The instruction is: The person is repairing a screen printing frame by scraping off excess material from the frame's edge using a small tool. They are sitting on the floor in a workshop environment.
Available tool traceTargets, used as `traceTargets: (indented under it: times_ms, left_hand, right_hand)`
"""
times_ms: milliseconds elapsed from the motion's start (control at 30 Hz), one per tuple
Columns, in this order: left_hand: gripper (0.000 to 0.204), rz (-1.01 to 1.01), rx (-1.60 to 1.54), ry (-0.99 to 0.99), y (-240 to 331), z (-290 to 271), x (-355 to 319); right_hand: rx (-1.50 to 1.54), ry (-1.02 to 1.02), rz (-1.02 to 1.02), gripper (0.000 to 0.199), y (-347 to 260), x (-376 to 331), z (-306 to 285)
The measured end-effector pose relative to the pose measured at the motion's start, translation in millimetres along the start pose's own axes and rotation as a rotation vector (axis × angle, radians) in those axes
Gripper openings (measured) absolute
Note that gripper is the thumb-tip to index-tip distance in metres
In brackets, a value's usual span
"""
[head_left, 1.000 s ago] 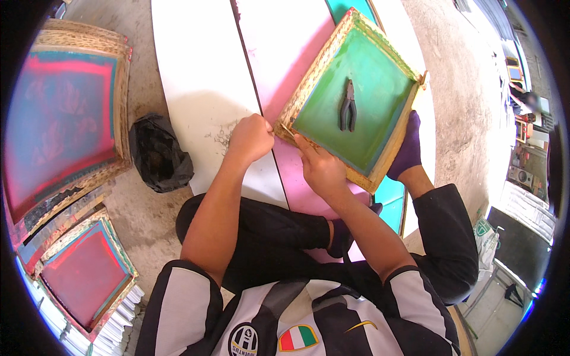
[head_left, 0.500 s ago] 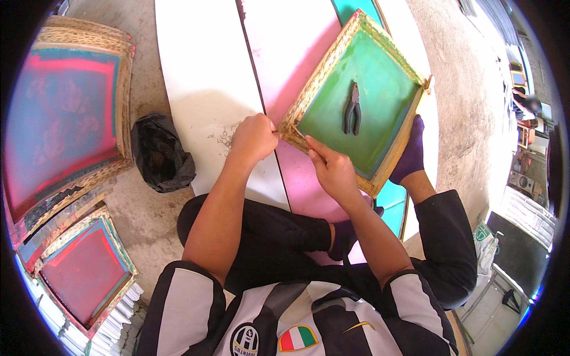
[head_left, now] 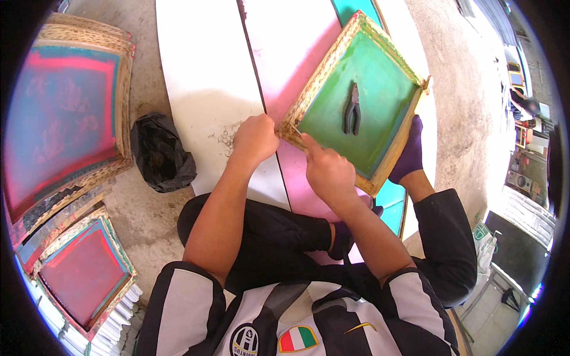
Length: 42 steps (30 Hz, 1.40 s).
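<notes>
A wooden screen-printing frame with green mesh [head_left: 380, 56] lies tilted in the upper middle of the frame, resting across a pink board [head_left: 297, 53] and touching a teal board [head_left: 356, 7] at the top. A pair of dark pliers [head_left: 352, 108] lies on the green mesh near its centre, apart from both hands.

The left hand [head_left: 255, 137] sits at the frame's lower left corner, just left of centre in the picture, its fingers curled together and gripping that wooden corner. The right hand [head_left: 328, 172] is just beside it, to the lower right, with the index finger stretched out and pressing on the frame's lower wooden edge; the other fingers are folded under, and whether they pinch anything cannot be told.

A white board [head_left: 202, 59] lies left of the pink one, with a small tangle of thin shavings [head_left: 225, 137] on it beside the left hand. A black plastic bag [head_left: 161, 153] sits on the concrete floor [head_left: 142, 219] left of centre. Larger frames with red and blue mesh [head_left: 65, 113] are stacked at the upper left, and a smaller red-mesh frame [head_left: 80, 270] lies at the lower left. A purple-socked foot [head_left: 409, 151] rests against the green frame's right edge.
</notes>
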State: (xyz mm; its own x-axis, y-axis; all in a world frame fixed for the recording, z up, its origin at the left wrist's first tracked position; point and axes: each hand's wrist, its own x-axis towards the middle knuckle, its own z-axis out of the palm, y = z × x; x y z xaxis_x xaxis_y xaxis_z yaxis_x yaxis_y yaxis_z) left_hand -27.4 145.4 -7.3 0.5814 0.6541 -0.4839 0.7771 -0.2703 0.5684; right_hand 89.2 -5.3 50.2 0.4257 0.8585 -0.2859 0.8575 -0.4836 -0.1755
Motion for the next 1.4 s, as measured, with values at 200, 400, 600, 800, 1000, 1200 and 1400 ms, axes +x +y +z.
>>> traceTargets:
  times_ms: [200, 400, 600, 800, 1000, 1200, 1400]
  left_hand:
    - [0.020, 0.056, 0.017, -0.002, -4, 6, -1]
    - [0.011, 0.042, 0.046, -0.018, 3, 3, -2]
    - [0.011, 0.038, 0.015, -0.030, 5, -3, -3]
    - [0.013, 0.013, -0.033, -0.043, 4, -3, -3]
    - [0.011, 0.019, -0.018, -0.052, 6, -3, -4]
    - [0.011, 0.000, -0.037, -0.038, 3, -3, -2]
    - [0.010, -0.012, -0.067, -0.040, 1, -1, 1]
  right_hand:
    - [-0.196, -0.144, 0.071, 0.043, -23, 0, -5]
    - [0.133, -0.121, 0.044, 0.045, -6, 2, 11]
    - [0.426, 0.039, -0.016, 0.036, 18, 1, 42]
    - [0.146, 0.078, -0.132, 0.038, 28, -2, 35]
    - [0.929, 0.115, -0.042, 0.040, 50, 6, 90]
    - [0.204, 0.255, -0.301, 0.041, 46, 2, 59]
    - [1.046, -0.227, 0.190, 0.037, 48, 16, 46]
